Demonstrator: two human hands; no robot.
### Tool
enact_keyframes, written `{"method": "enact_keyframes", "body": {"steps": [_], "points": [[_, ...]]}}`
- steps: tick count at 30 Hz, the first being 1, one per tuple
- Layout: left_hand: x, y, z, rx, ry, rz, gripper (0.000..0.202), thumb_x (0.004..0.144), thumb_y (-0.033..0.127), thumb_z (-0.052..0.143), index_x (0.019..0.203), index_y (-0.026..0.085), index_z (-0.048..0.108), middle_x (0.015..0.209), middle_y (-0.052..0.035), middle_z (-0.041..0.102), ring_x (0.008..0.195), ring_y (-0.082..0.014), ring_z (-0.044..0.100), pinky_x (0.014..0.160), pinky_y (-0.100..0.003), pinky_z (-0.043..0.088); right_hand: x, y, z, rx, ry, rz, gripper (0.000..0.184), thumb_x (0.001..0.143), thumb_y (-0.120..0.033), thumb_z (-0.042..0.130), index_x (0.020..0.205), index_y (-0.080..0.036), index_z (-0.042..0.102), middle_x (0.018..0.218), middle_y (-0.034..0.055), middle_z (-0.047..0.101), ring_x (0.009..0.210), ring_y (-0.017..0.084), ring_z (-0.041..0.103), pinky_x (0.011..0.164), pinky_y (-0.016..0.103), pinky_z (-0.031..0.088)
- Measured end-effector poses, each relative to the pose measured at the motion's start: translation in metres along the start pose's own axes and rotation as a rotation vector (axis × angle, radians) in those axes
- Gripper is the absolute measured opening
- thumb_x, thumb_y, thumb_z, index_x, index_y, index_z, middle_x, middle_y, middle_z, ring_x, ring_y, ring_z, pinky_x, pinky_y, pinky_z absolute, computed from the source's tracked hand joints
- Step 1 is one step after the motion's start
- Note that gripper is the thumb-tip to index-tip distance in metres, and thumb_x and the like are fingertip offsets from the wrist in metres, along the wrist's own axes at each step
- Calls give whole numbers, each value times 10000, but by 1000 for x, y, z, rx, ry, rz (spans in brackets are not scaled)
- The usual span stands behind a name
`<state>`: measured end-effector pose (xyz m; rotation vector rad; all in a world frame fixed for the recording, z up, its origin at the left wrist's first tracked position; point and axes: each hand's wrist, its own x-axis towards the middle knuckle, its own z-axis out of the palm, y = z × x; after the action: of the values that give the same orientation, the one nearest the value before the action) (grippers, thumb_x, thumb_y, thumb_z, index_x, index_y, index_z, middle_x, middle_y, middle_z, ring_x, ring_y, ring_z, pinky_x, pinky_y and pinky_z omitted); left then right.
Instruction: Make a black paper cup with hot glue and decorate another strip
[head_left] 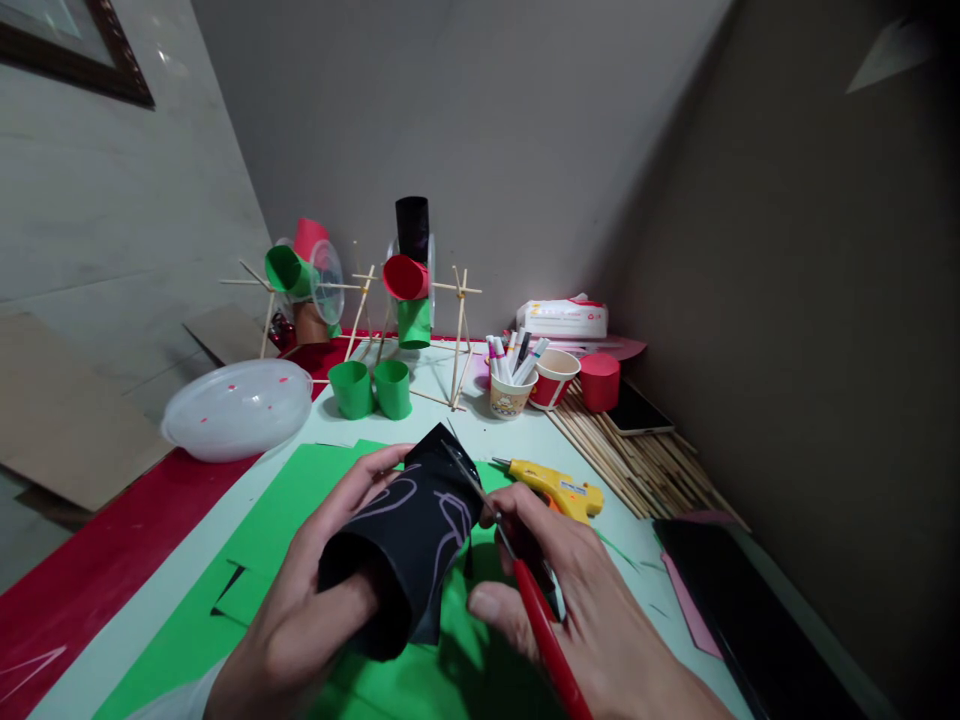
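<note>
A black paper tube (405, 535) with purple line drawings on it is in my left hand (296, 590), whose thumb reaches into its near open end. My right hand (600, 590) grips red-handled scissors (536, 605). Their blades lie at the tube's far right edge; whether they are cutting the paper cannot be made out. Beneath both hands is green paper (292, 490), with small black scraps on it. Just beyond my right hand lies a yellow glue gun (559, 488).
Two green paper cups (351, 390) stand ahead, before stick frames bearing wheels of coloured tubes (406, 278). A clear plastic lid (236, 410) is at left. A cup of markers (511, 395), a red cylinder (600, 383), wooden sticks (637, 460) and a black slab (742, 610) line the right.
</note>
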<state>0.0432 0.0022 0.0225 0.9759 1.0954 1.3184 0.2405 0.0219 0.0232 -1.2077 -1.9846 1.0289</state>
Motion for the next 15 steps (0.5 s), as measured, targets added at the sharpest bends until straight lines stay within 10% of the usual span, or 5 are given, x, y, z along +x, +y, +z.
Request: {"method": "enact_keyframes", "body": {"steps": [15], "points": [[-3,3,0,-5,24,-53,749,679,429,806,1366,296,542,1407,-40,614,1267,-343,582,878,-266,565,2,1,1,-82,64,-22,293,838,-480,639,783,-241,480,598,-64,418,559,135,358,527,248,274]]}}
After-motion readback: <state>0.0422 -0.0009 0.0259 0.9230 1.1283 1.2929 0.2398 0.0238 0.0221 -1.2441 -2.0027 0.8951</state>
